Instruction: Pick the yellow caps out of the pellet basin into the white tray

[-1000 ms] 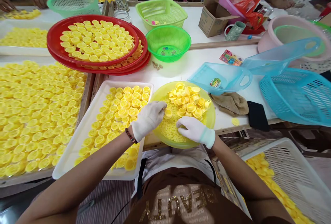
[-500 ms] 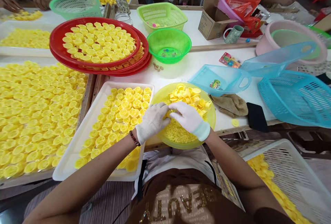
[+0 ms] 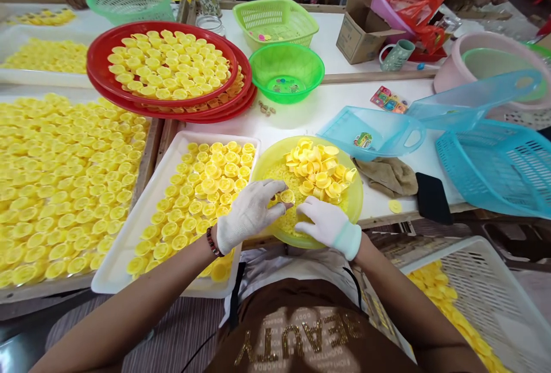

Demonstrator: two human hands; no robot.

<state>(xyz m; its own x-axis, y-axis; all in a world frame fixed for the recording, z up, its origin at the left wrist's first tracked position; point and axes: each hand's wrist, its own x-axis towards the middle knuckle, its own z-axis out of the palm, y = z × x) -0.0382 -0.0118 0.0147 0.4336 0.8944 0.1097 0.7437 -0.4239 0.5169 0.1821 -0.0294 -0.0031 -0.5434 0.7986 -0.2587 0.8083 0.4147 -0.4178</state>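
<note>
My left hand, in a white knit glove, pinches small yellow plastic cups between thumb and fingers over the yellow basin. At least one cup faces up at the fingertips. My right hand, gloved too, hangs low over the near side of the basin with bent fingers and a gap to the thumb. Nothing shows in it. Small yellow pellets cover the basin's bottom. A heap of empty-looking yellow cups lies on them at the far right.
Left of the basin is a white tray with rows of yellow cups. Red trays with more cups are stacked behind. A green bowl, blue scoop, brown cloth, black phone-like slab and blue basket stand around.
My hands have moved apart, the left slightly left and down, the right to the right and down. Cups now show at the left fingertips. The view has shifted a little.
</note>
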